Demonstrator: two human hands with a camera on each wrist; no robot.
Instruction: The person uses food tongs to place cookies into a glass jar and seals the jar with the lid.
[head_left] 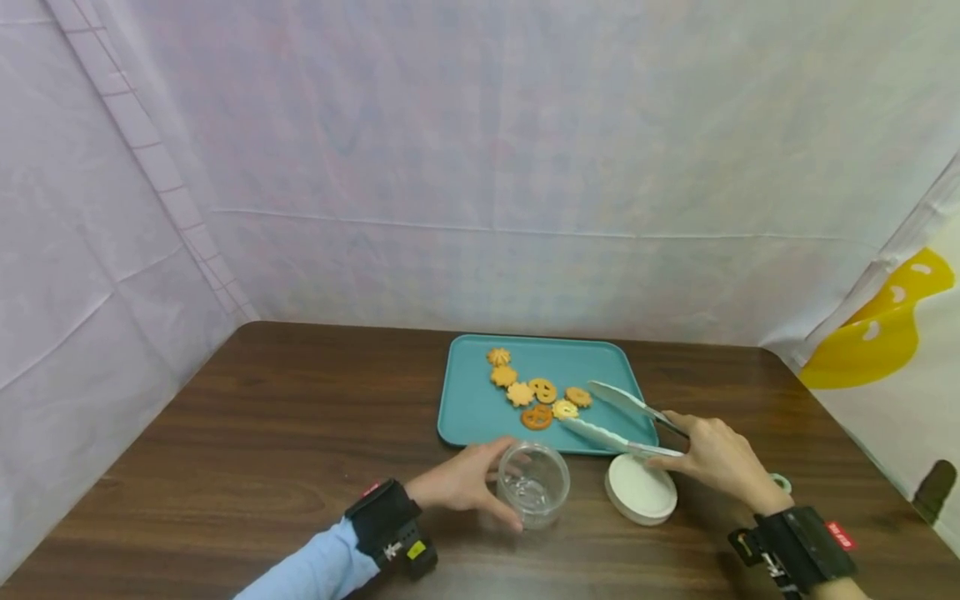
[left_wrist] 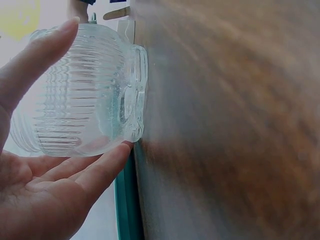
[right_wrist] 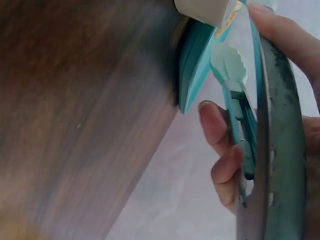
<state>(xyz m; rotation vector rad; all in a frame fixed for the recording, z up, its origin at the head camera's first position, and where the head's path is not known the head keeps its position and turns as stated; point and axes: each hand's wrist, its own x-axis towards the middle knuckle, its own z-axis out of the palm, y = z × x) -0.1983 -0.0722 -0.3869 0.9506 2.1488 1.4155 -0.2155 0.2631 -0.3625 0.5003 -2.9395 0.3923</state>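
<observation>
My left hand (head_left: 468,479) holds a clear ribbed glass jar (head_left: 534,483) from its left side, thumb on one side and fingers on the other. The jar stands upright on the table, and no food shows inside it. In my right hand (head_left: 720,458) are metal tongs (head_left: 611,437) with pale scalloped tips, their arms spread apart. Those tips reach over the right part of a teal tray (head_left: 465,417), one close to a round cookie (head_left: 577,397), the other near a pale ring-shaped cookie (head_left: 565,409). The right wrist view shows the tongs (right_wrist: 287,145) between thumb and fingers.
More cookies lie on the tray, among them a smiley one (head_left: 543,390), a pretzel-shaped one (head_left: 537,417) and several flower-shaped ones. A round white lid (head_left: 641,490) lies between the jar and my right hand. White cloth (head_left: 495,167) hangs behind the brown wooden table (head_left: 262,433).
</observation>
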